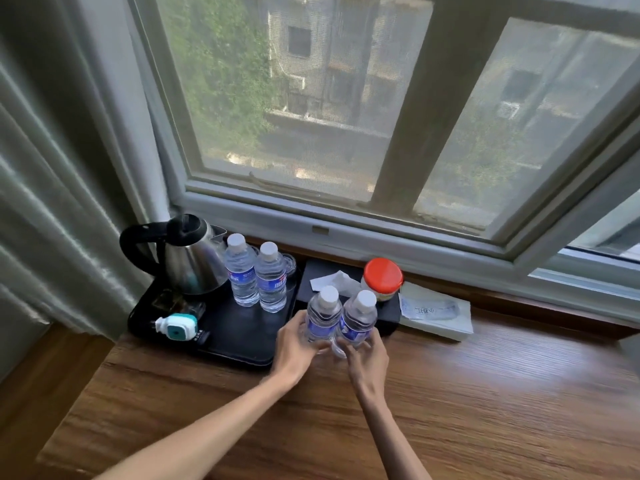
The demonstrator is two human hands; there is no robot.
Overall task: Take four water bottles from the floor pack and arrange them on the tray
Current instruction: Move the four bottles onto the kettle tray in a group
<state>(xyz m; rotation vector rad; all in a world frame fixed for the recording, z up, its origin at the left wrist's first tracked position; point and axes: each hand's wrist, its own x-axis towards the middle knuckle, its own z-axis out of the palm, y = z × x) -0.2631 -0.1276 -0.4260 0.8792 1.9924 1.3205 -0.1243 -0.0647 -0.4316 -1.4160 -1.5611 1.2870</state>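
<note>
Two clear water bottles with white caps and blue labels stand upright on the black tray (pixel 239 344), one (pixel 240 271) beside the other (pixel 270 279), just right of the kettle. Two more bottles are held side by side over the tray's right edge. My left hand (pixel 294 344) grips the left one (pixel 323 315) and my right hand (pixel 367 358) grips the right one (pixel 358 318), both near their bases. The floor pack is out of view.
A steel kettle (pixel 188 259) with a black handle fills the tray's back left, with a white and teal device (pixel 176 325) in front. A red-lidded jar (pixel 382 278), a black box with tissue (pixel 332 282) and a white packet (pixel 434 311) lie right of the tray on the wooden table (pixel 485 393). A window is behind.
</note>
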